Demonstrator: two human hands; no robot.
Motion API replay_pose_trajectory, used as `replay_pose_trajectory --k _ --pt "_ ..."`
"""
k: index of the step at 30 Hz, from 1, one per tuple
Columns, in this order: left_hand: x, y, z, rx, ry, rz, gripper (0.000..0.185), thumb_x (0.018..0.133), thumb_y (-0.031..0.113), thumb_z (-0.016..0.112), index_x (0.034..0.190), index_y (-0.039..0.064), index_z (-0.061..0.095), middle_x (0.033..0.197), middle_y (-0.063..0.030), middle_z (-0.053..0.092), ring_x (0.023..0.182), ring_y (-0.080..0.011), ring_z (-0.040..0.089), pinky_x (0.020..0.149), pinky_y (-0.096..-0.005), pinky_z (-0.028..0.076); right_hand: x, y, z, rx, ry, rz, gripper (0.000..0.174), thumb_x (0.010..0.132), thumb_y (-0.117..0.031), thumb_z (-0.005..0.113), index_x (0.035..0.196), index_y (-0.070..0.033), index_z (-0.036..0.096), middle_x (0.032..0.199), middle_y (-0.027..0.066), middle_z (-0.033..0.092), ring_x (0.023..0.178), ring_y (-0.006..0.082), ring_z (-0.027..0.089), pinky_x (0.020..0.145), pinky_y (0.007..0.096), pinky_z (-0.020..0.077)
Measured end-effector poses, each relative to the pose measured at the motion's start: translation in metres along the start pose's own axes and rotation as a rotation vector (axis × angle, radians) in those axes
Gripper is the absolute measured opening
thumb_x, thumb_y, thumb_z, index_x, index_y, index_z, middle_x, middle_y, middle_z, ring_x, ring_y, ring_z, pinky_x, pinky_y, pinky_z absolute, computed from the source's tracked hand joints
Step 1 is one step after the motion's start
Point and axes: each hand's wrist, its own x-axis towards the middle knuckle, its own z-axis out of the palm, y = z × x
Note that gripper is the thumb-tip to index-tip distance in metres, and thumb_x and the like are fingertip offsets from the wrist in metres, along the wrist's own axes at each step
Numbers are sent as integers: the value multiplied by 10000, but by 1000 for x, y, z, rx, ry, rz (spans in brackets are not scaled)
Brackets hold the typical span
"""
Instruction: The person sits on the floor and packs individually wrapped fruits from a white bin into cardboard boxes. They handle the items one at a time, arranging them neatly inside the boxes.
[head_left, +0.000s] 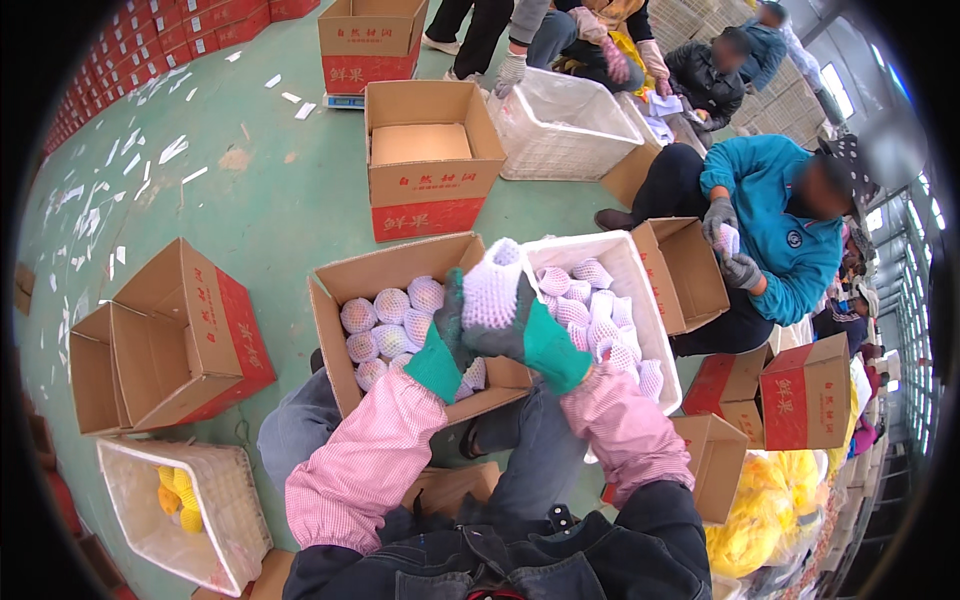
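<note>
Between my two gloved hands is a round fruit in a white foam net sleeve (491, 289), the sleeve's open end pointing up. My left hand (450, 322), in a grey and green glove, grips its left side. My right hand (517, 330), gloved alike, holds it from below and the right. Under my left hand stands an open cardboard box (330, 337) with several net-wrapped fruits (391, 306) in rows. At its right is a white plastic crate (664, 352) with more fruits in foam nets (574, 311), lying loosely.
Open cardboard boxes stand at the left (161, 352) and ahead (435, 180). A white crate with yellow foam nets (180, 499) is at the lower left. A co-worker in a blue jacket (780, 217) squats at the right, holding a netted fruit. Yellow plastic bags (765, 510) lie lower right.
</note>
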Motion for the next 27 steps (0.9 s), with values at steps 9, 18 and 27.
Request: replay_pose_trajectory --k 9,18,27 --pt "-36 36 -11 185 185 329 234 971 330 480 881 149 597 578 27 522 354 -78 419 273 -250 271 12 50 91 927 275 38 561 825 -315 673 1271 -43 470 1090 58 596 968 193 597 836 321 500" --pt "8 30 -53 347 235 589 169 902 130 555 1043 36 556 790 -107 631 519 -212 591 388 -327 462 30 18 63 363 228 -59 579 679 -121 769 1164 44 500 972 126 627 772 210 641 652 334 543" --pt "49 32 -212 -12 590 323 129 862 187 518 780 89 536 642 -81 545 378 -211 469 356 -339 415 68 157 93 -921 -266 327 707 562 -356 836 1123 -19 568 1049 193 619 943 327 625 792 405 526"
